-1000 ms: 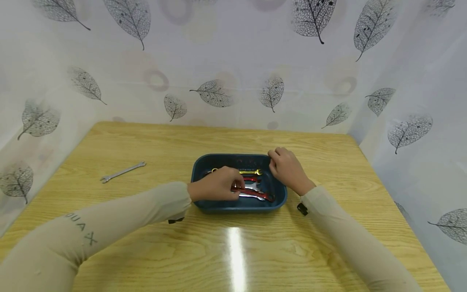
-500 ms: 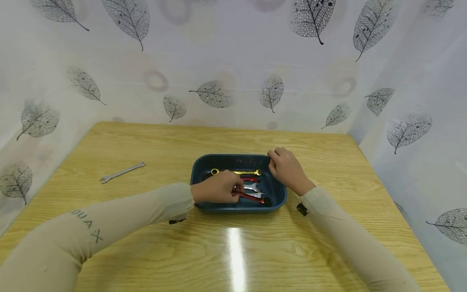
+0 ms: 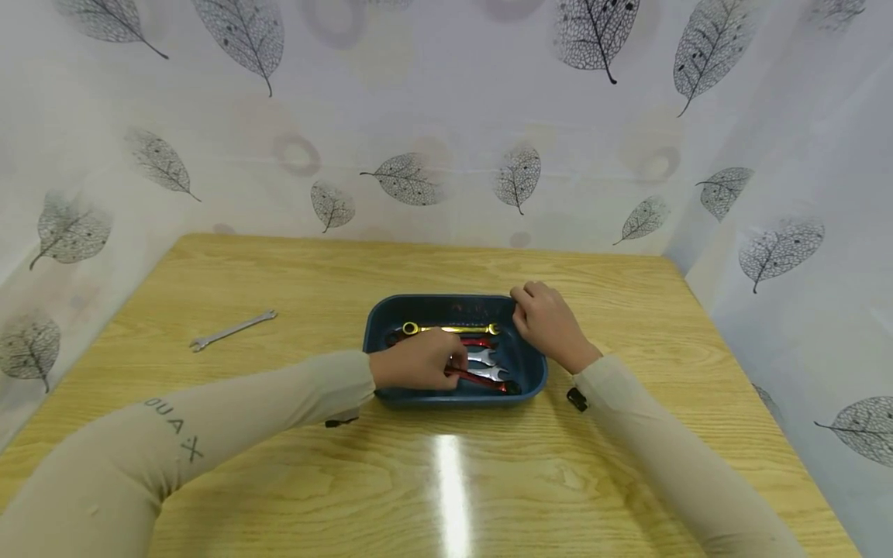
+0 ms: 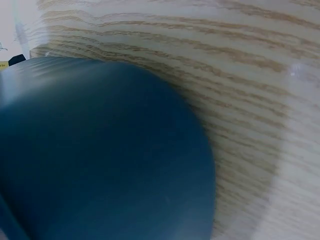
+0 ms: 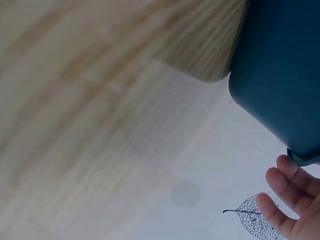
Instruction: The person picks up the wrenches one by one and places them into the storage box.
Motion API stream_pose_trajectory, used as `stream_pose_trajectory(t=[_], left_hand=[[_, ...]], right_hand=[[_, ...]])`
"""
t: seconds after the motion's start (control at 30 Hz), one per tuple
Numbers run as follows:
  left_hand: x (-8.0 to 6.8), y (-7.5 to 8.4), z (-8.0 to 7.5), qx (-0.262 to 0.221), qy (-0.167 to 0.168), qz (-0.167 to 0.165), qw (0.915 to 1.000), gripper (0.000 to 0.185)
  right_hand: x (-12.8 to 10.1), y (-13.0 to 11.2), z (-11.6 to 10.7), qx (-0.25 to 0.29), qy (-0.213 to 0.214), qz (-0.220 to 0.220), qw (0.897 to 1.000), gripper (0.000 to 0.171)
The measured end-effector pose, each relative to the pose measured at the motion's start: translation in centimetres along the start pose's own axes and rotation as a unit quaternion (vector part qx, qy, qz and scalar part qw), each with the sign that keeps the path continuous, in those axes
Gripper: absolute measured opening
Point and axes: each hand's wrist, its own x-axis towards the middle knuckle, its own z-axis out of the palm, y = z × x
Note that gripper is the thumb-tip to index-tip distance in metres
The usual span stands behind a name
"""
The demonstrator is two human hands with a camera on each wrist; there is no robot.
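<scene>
A dark blue plastic bin [image 3: 446, 401] with several wrenches inside sits mid-table. Reaching over its left side, my left hand [image 3: 417, 361] pinches a red wrench [image 3: 488, 378] with a dark end, which slants down to the right within the bin. Beneath and beyond it lie silver open-ended wrenches [image 3: 483, 357], another red wrench [image 3: 477, 342] and a gold wrench [image 3: 456, 329] along the back. My right hand [image 3: 551, 325] grips the rim at the back right corner. In the left wrist view the bin's outer wall [image 4: 115, 145] hides that hand; the right wrist view shows right fingertips [image 5: 283, 162] at the rim.
On the left of the wooden table [image 3: 335, 480] lies a silver wrench [image 3: 233, 331], apart from the bin. A leaf-patterned curtain [image 3: 446, 101] stands behind the table and along both sides.
The red wrench in my left hand has shifted and tilted, its dark end a little lower and nearer the front. My left hand has moved slightly right, uncovering the gold wrench. My right hand stays put.
</scene>
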Motion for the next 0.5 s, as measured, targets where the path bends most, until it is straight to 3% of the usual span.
stream_pose_trajectory(t=[0.23,0.5], left_hand=[[0.04,0.21,-0.45,0.01,-0.027,0.001,0.9996,0.006],[0.22,0.67,-0.99,0.067,-0.076,0.009,0.9948,0.004]], right_hand=[[0.05,0.0,0.07,-0.001,0.004,0.001,1.0,0.005],[0.04,0.01,0.09,-0.004,0.001,0.003,1.0,0.005]])
